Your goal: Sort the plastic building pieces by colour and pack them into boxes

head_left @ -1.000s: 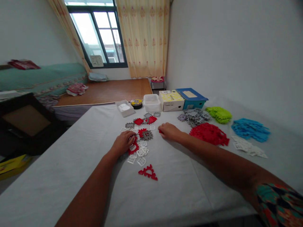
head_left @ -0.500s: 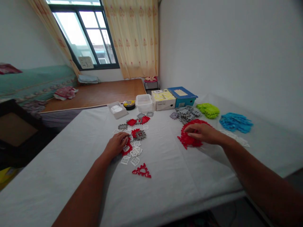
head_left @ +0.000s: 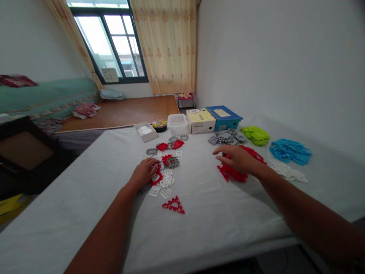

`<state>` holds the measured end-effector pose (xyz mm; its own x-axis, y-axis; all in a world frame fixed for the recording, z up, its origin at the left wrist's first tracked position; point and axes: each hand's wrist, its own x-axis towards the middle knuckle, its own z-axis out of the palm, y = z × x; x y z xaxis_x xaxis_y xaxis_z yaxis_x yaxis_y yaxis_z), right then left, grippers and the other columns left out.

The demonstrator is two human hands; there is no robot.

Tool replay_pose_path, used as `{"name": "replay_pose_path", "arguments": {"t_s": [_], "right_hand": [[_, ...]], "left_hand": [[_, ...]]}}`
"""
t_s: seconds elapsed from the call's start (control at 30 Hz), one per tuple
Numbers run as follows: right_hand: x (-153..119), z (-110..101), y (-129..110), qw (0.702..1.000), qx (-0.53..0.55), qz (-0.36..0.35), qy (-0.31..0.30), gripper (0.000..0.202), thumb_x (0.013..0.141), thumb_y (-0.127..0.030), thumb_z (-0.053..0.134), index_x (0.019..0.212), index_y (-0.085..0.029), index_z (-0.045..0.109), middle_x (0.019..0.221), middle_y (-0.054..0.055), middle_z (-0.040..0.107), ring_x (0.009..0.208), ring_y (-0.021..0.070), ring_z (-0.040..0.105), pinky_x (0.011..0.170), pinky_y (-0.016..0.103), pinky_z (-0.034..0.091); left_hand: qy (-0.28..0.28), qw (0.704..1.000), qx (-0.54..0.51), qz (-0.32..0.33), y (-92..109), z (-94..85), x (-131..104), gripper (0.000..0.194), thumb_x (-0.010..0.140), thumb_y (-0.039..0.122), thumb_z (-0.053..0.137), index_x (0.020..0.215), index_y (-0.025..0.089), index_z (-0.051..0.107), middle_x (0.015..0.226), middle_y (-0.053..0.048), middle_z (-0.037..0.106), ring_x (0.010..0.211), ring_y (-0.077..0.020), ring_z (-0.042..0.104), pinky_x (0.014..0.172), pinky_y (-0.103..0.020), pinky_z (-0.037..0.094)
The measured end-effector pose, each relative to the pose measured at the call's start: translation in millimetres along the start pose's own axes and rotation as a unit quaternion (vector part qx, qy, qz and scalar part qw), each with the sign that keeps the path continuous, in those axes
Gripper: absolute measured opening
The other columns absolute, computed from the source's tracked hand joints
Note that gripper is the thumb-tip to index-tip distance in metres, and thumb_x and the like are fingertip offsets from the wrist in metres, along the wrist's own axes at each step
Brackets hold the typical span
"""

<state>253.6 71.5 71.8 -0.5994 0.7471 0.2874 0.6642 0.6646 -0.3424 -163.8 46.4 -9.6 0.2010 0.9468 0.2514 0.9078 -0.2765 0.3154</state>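
Note:
My left hand point(head_left: 145, 172) rests at the left edge of a scatter of flat plastic building pieces. Its fingers are bent and close together beside a red piece with a hole point(head_left: 156, 178); what they hold, if anything, is hidden. Small white window-like pieces point(head_left: 165, 182) lie by it, with a grey notched piece point(head_left: 172, 162) just beyond. Over a pile of red building pieces point(head_left: 241, 175) hovers my right hand point(head_left: 236, 156), thumb and fingers apart, nothing visible between them. A single red triangular piece point(head_left: 173, 205) lies nearer to me.
Behind the red pile are heaps of grey pieces point(head_left: 226, 137), green pieces point(head_left: 255, 135), blue pieces point(head_left: 290, 151) and white pieces point(head_left: 288, 171). Along the far edge stand a white box point(head_left: 146, 131), a round tin point(head_left: 159, 126), a clear tub point(head_left: 177, 125), a yellow-and-white box point(head_left: 200, 121) and a blue box point(head_left: 225, 118).
My right hand has shifted left across the red pile, and its fingers have straightened and spread. My left hand stays by the same pieces. The whole view has shifted slightly.

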Motion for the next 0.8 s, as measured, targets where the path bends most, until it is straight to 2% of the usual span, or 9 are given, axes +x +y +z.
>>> {"name": "replay_pose_path", "arguments": {"t_s": [0.1, 0.17, 0.33, 0.43, 0.5, 0.6, 0.73, 0.8], "right_hand": [[38.2, 33.8, -17.5, 0.995, -0.003, -0.088, -0.038, 0.027, 0.092, -0.029, 0.052, 0.112, -0.018, 0.066, 0.113, 0.011, 0.068, 0.101, 0.021, 0.062, 0.093, 0.037, 0.047], [68.5, 58.5, -24.1, 0.992, -0.015, -0.111, -0.061, 0.028, 0.092, -0.027, 0.053, 0.116, -0.018, 0.064, 0.12, 0.012, 0.067, 0.113, 0.0227, 0.057, 0.099, 0.039, 0.043], [147.4, 106.3, -28.9, 0.995, -0.062, -0.013, -0.08, 0.036, 0.095, -0.023, 0.048, 0.129, -0.015, 0.057, 0.134, 0.013, 0.059, 0.122, 0.022, 0.052, 0.104, 0.037, 0.037], [177.2, 124.7, -27.4, 0.994, -0.075, 0.011, -0.078, 0.046, 0.095, -0.028, 0.051, 0.137, -0.01, 0.049, 0.139, 0.017, 0.053, 0.125, 0.0244, 0.049, 0.104, 0.037, 0.035], [184.7, 132.2, -25.8, 0.993, -0.08, 0.017, -0.086, 0.053, 0.092, -0.035, 0.057, 0.139, -0.012, 0.048, 0.139, 0.017, 0.052, 0.125, 0.0263, 0.048, 0.102, 0.037, 0.036], [181.1, 133.5, -23.2, 0.991, -0.09, 0.022, -0.099, 0.056, 0.086, -0.045, 0.063, 0.133, -0.016, 0.053, 0.13, 0.015, 0.059, 0.12, 0.0275, 0.05, 0.096, 0.035, 0.039], [160.0, 118.0, -20.8, 0.988, -0.091, 0.018, -0.126, 0.052, 0.075, -0.05, 0.073, 0.116, -0.02, 0.063, 0.108, 0.009, 0.068, 0.099, 0.0237, 0.06, 0.081, 0.029, 0.043], [144.9, 107.9, -21.9, 0.987, -0.087, 0.018, -0.135, 0.047, 0.075, -0.048, 0.074, 0.111, -0.021, 0.064, 0.102, 0.007, 0.07, 0.091, 0.0212, 0.062, 0.075, 0.027, 0.042]], "left_hand": [[0.0, 1.0, 0.002, 0.0, 3.4, -1.6, -0.9, 0.035, 0.093, 0.035, 0.039, 0.11, 0.02, 0.067, 0.116, -0.009, 0.066, 0.109, -0.0248, 0.059, 0.098, -0.04, 0.045], [0.0, 1.0, 0.007, 0.003, 5.6, -2.6, -1.7, 0.034, 0.093, 0.033, 0.04, 0.109, 0.02, 0.067, 0.116, -0.009, 0.066, 0.109, -0.0246, 0.059, 0.098, -0.039, 0.046], [0.005, 1.0, 0.009, 0.005, 8.1, -3.8, -3.2, 0.032, 0.093, 0.032, 0.041, 0.109, 0.021, 0.067, 0.116, -0.009, 0.066, 0.108, -0.0249, 0.059, 0.098, -0.039, 0.045], [0.004, 1.0, 0.002, 0.003, 9.0, -4.4, -3.8, 0.032, 0.092, 0.03, 0.042, 0.109, 0.021, 0.068, 0.115, -0.009, 0.067, 0.108, -0.0252, 0.059, 0.097, -0.039, 0.046], [0.004, 1.0, -0.002, 0.003, 9.7, -4.9, -4.1, 0.032, 0.092, 0.03, 0.042, 0.109, 0.02, 0.068, 0.115, -0.01, 0.067, 0.107, -0.0255, 0.059, 0.096, -0.04, 0.046], [0.003, 1.0, -0.002, 0.004, 10.2, -5.1, -4.2, 0.032, 0.092, 0.029, 0.042, 0.109, 0.02, 0.068, 0.115, -0.009, 0.067, 0.107, -0.0249, 0.059, 0.096, -0.039, 0.046], [0.005, 1.0, 0.006, 0.007, 9.8, -5.0, -4.1, 0.032, 0.092, 0.03, 0.042, 0.11, 0.021, 0.067, 0.116, -0.008, 0.067, 0.109, -0.0247, 0.059, 0.097, -0.039, 0.046], [0.006, 1.0, 0.008, 0.01, 8.8, -4.8, -3.8, 0.033, 0.092, 0.03, 0.042, 0.11, 0.021, 0.068, 0.116, -0.009, 0.067, 0.108, -0.0252, 0.059, 0.096, -0.04, 0.046]]}}
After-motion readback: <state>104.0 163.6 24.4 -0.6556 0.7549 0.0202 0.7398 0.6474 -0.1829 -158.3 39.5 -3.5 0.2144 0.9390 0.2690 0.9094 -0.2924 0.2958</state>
